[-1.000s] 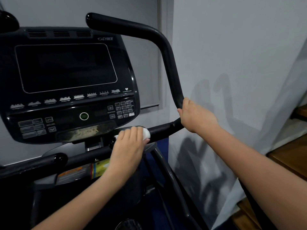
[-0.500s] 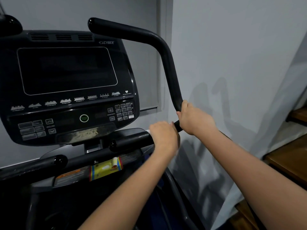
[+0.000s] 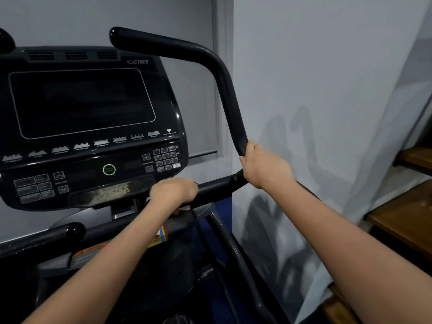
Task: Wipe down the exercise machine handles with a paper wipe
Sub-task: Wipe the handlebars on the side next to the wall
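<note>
The black handle (image 3: pixel 217 188) of the exercise machine runs nearly level from the middle of the view toward the right, rising a little, then bends sharply at the right hand and climbs up and leftward to a rounded tip near the top. At far left a shorter black bar (image 3: pixel 70 230) lies along the same low line, its knob end pointing right. Above them the dark console (image 3: pixel 93 127) tilts toward the viewer, screen unlit, a green-ringed button (image 3: pixel 109 169) below it.

The left hand (image 3: pixel 174 191) sits on the level stretch, fingers curled over the bar from above and gripping the paper wipe (image 3: pixel 185 208), of which only a small white edge shows beneath the palm. The forearm reaches in from the lower left.

The right hand (image 3: pixel 264 168) wraps the handle's bend, fingers closed round it, forearm coming from the lower right.

A grey wall (image 3: pixel 327 78) stands behind, and wooden stair steps (image 3: pixel 402 218) rise at far right.
</note>
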{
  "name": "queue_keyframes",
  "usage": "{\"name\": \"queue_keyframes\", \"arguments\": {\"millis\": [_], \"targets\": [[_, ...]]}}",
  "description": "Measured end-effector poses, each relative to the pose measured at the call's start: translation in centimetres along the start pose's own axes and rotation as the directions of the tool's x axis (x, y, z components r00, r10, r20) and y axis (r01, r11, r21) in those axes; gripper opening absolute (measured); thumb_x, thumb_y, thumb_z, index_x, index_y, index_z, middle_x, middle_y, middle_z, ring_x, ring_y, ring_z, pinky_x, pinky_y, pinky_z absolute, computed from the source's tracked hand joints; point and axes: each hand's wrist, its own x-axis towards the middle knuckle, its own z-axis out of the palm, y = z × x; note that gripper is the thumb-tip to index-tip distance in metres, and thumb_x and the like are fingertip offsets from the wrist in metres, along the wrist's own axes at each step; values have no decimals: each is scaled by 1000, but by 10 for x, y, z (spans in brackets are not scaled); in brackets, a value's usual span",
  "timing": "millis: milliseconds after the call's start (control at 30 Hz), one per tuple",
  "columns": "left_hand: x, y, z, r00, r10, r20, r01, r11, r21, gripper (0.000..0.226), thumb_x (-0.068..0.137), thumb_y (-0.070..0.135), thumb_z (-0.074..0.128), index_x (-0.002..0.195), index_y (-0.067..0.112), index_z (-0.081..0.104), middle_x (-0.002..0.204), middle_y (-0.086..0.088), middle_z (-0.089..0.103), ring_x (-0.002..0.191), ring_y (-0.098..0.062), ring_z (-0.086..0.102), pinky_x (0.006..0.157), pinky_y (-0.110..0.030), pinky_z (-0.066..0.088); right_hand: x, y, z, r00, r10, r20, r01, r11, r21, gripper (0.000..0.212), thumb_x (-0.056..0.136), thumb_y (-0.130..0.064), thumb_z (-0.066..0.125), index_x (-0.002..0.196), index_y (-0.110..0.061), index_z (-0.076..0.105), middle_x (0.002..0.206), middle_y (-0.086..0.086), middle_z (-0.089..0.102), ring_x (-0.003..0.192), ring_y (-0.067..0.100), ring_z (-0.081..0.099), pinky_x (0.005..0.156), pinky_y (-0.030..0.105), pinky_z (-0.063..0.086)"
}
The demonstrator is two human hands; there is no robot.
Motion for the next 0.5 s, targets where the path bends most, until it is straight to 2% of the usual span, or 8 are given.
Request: {"name": "queue_keyframes", "arguments": {"millis": [33,67,133,233,333,400,467,500], "targets": [[9,15,-2,997,-19,75,27,994,-107,44,95,31,32,102,8,69,100,-13,74,87,-31,74,86,-38,58,0,0,0,1000,-1,1,1,1000,2,41,106,-35,27,130,-2,35,119,11,54,80,28,50,60,36,33],[16,30,1,998,-19,58,26,992,-125,45,94,31,34,109,10,70,110,-14,73,97,-32,72,91,-39,56,1,0,1,1000,-4,2,4,1000,5,41,106,-35,27,130,-2,35,120,12,54,83,29,53,61,37,33],[15,57,24,983,98,-157,-95,995,25,38,99,25,36,116,13,68,117,-12,70,107,-32,68,89,-35,49,2,1,2,1000,-13,-3,13,1000,10,42,106,-35,28,131,-2,35,120,12,54,91,32,60,62,37,35],[-17,63,59,850,321,-418,-214,935,284,30,105,23,33,105,13,61,94,-9,62,84,-30,60,73,-40,40,4,3,3,1000,-17,-12,17,1000,21,40,106,-35,28,128,-3,37,118,12,55,92,32,61,62,37,35],[-12,23,88,660,497,-563,-220,845,488,30,104,21,38,123,2,53,99,-13,52,85,-31,49,81,-44,43,5,3,4,1000,-13,-12,13,1000,13,39,106,-36,27,125,-3,37,115,12,55,80,29,53,60,36,35],[-12,-7,85,589,523,-616,-196,832,519,25,102,23,47,116,4,57,95,-12,52,81,-31,50,78,-44,44,5,3,4,1000,-8,-9,8,1000,14,39,106,-36,26,125,-3,37,114,11,54,78,28,49,60,37,36],[-23,-28,75,622,438,-649,-179,887,427,22,102,28,45,96,11,59,84,-9,56,73,-31,52,70,-44,43,4,3,3,1000,-3,-6,3,1000,16,39,106,-36,26,124,-4,37,113,12,54,77,28,48,61,37,36],[-27,-34,67,692,369,-620,-161,917,366,31,103,32,37,89,14,58,79,-8,58,70,-32,56,67,-44,44,3,2,3,1000,-3,-9,3,1000,8,39,106,-36,26,124,-4,37,114,12,54,77,28,48,60,37,36]]}}
